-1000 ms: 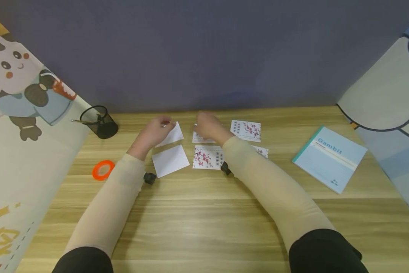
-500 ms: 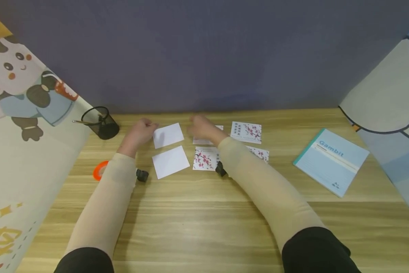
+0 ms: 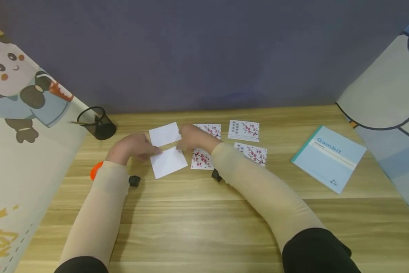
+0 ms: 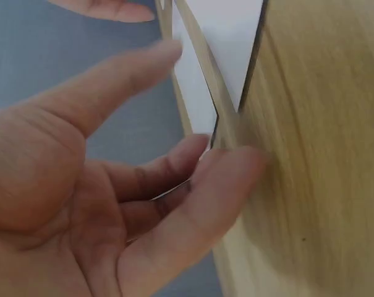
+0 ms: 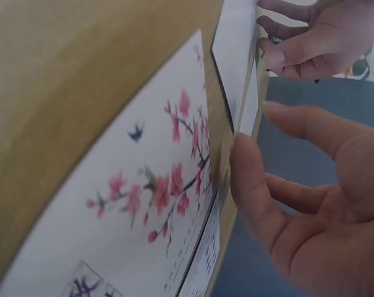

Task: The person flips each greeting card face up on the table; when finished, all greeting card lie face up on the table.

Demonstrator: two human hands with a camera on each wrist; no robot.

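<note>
Two blank white cards lie one above the other on the wooden table, an upper card [image 3: 164, 133] and a lower card [image 3: 169, 163]. My left hand [image 3: 134, 147] is at their left side, its thumb over the lower card's top left corner. In the left wrist view its fingers [image 4: 187, 204] are loosely bent near a card edge, well apart from the thumb. My right hand [image 3: 193, 137] is at the cards' right side. A fingertip [image 5: 243, 145] of it is right at a white card's corner in the right wrist view, with thumb and finger spread.
Several blossom-printed cards [image 3: 243, 131] lie to the right, partly covered by my right hand and sleeve. A light blue notebook [image 3: 329, 158] lies farther right. A black mesh pen holder [image 3: 103, 127] stands back left, and an orange tape roll [image 3: 94, 170] is partly behind my left sleeve.
My left hand has moved off the upper blank card's top, out left, then down toward the lower card. My right hand has come left and down from a printed card to the blank cards' right edges.
</note>
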